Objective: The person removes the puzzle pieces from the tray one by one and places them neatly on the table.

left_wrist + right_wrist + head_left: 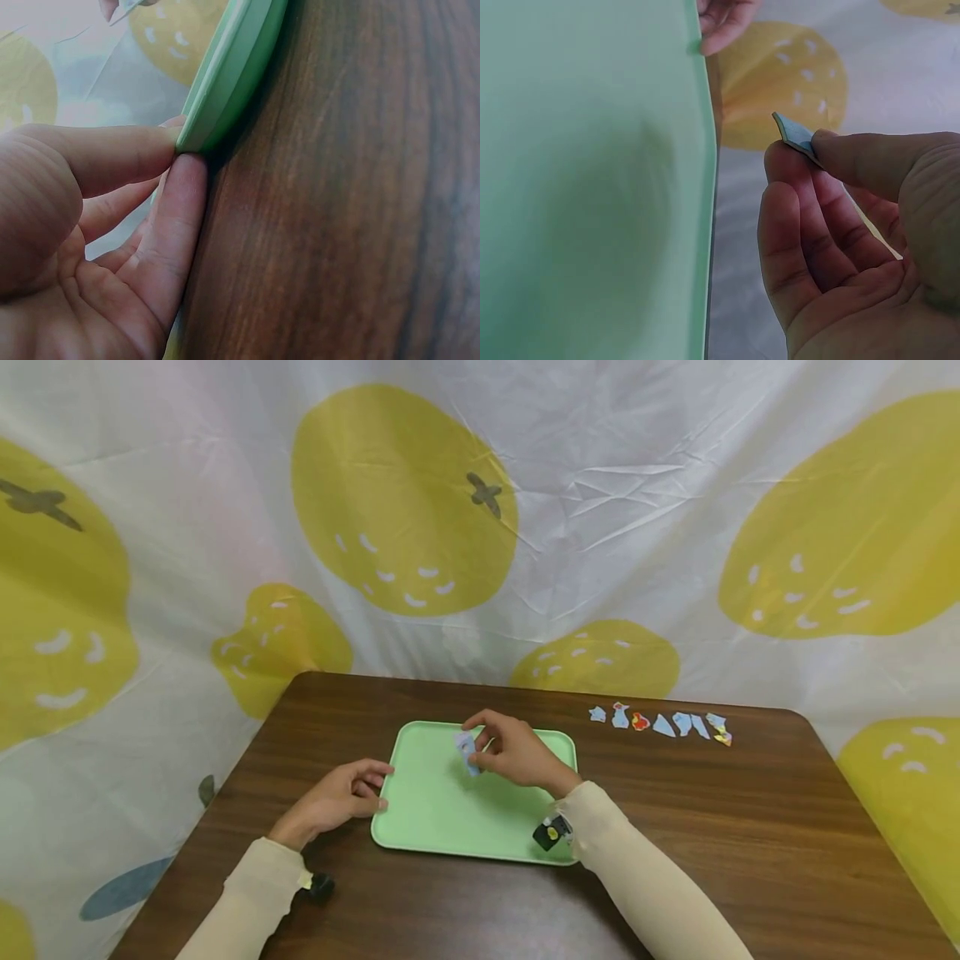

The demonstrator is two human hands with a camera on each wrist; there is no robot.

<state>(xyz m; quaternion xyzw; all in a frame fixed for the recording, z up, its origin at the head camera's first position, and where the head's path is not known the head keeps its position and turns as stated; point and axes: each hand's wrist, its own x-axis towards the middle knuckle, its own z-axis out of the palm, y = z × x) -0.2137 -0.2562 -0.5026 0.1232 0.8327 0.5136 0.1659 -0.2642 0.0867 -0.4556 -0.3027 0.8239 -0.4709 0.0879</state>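
In the head view a light green tray [450,818] lies on the wooden table. My left hand [341,797] holds the tray's left edge. Up close in the left wrist view, the thumb and a finger meet at the rim of the tray [236,67]. Above the tray's upper middle, my right hand [517,752] pinches a small flat picture piece [467,752], light blue with some pale purple. The same piece [795,133] appears nearly edge-on between thumb and fingertips in the right wrist view. Its printed side is mostly hidden there.
Several irregular picture pieces lie in a row at the table's back right, among them a red and yellow piece [640,721] and a light blue triangle [663,725]. A white curtain [600,543] with yellow fruit prints hangs behind the brown table [712,810].
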